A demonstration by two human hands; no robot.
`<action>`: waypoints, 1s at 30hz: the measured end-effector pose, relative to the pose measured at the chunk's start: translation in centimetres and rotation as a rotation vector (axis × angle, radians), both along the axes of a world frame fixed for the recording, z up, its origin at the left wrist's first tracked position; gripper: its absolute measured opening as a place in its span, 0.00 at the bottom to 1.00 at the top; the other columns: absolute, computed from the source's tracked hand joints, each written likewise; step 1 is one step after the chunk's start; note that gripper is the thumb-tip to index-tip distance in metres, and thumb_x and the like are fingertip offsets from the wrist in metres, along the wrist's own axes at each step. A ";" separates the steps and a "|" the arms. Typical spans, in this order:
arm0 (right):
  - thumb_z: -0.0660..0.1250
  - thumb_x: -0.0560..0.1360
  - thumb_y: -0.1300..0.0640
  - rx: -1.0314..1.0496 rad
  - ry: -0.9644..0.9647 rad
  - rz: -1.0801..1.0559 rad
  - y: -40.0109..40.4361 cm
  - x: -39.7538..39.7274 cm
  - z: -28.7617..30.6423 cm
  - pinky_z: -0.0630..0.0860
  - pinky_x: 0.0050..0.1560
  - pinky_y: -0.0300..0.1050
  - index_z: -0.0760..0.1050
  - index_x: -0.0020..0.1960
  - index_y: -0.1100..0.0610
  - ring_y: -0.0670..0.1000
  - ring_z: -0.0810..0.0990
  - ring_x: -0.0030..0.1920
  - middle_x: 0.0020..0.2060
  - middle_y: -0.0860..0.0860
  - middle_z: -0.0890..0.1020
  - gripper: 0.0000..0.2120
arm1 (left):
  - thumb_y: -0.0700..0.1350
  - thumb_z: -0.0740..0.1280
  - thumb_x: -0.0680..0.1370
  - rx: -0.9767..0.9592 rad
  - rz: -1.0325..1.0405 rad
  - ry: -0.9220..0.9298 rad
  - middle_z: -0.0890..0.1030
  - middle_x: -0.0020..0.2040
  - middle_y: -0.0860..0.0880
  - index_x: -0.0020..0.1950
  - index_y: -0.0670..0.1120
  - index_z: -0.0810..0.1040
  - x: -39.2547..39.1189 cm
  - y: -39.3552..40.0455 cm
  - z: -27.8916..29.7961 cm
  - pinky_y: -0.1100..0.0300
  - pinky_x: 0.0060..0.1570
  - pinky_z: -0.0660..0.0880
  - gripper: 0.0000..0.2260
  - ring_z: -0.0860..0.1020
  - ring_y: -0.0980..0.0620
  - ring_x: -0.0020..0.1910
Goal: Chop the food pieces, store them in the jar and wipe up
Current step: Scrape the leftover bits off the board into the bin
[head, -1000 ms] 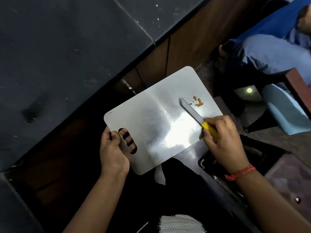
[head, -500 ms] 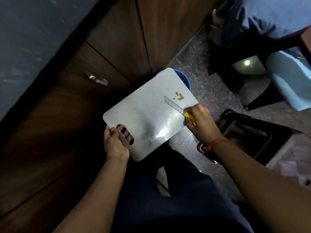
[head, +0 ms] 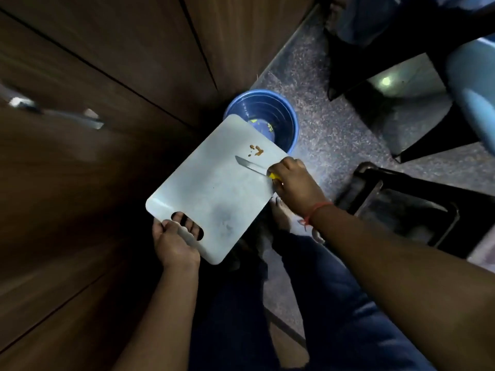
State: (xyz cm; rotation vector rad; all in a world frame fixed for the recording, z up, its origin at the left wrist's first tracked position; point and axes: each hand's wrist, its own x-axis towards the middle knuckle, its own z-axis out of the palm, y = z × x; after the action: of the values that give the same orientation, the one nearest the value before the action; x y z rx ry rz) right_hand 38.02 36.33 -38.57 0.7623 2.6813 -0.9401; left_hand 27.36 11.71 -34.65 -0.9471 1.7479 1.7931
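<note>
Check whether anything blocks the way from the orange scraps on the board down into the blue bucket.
Nothing visible does. The orange food scraps lie near the far edge of the pale rectangular cutting board, which overhangs the open round blue plastic bucket. The yellow-handled knife sits behind them, on the near side.

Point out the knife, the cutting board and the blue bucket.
knife [head: 247, 165], head view, on the bare steel blade.
cutting board [head: 206, 191], head view, on the bare middle of its surface.
blue bucket [head: 290, 121], head view, on the inner wall near its rim.
</note>
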 end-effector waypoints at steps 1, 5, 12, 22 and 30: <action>0.65 0.72 0.63 0.011 0.009 0.012 0.2 -0.3 -1.3 0.72 0.49 0.52 0.78 0.54 0.56 0.61 0.73 0.49 0.49 0.56 0.76 0.12 | 0.29 0.46 0.77 0.017 0.026 0.006 0.63 0.31 0.52 0.41 0.51 0.68 -0.1 0.4 -0.9 0.65 0.27 0.59 0.20 0.57 0.54 0.25; 0.66 0.70 0.65 0.003 0.002 0.032 1.9 -1.3 -7.0 0.74 0.47 0.52 0.79 0.53 0.57 0.62 0.74 0.48 0.47 0.56 0.77 0.13 | 0.33 0.47 0.81 0.030 0.041 -0.049 0.61 0.32 0.51 0.35 0.52 0.74 0.0 2.7 -5.0 0.62 0.28 0.54 0.24 0.54 0.51 0.28; 0.68 0.69 0.67 -0.043 -0.084 0.009 3.9 -2.6 -14.6 0.74 0.49 0.52 0.79 0.56 0.58 0.64 0.75 0.49 0.48 0.60 0.77 0.17 | 0.36 0.52 0.78 -0.016 0.049 -0.085 0.68 0.39 0.48 0.50 0.48 0.70 -0.4 5.0 -10.0 0.59 0.30 0.63 0.11 0.63 0.48 0.30; 0.60 0.77 0.63 0.010 -0.219 -0.288 6.8 -4.8 -18.1 0.71 0.58 0.52 0.75 0.61 0.63 0.67 0.74 0.58 0.56 0.67 0.74 0.14 | 0.34 0.49 0.82 -0.042 0.078 -0.022 0.69 0.37 0.48 0.60 0.51 0.75 -1.9 8.2 -10.4 0.59 0.30 0.62 0.19 0.63 0.50 0.29; 0.65 0.71 0.63 -0.037 -0.221 -0.200 5.8 -2.0 -17.6 0.73 0.52 0.52 0.81 0.54 0.63 0.66 0.77 0.50 0.49 0.66 0.79 0.13 | 0.37 0.51 0.84 -0.039 0.115 -0.086 0.69 0.36 0.49 0.51 0.51 0.75 -1.6 8.9 -8.8 0.58 0.31 0.61 0.16 0.63 0.50 0.30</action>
State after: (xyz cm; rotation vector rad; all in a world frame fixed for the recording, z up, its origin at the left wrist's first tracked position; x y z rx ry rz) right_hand 36.00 42.14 -56.18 1.0742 2.4246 -0.8881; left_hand 25.72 20.58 -43.42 -1.1439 1.7120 1.7666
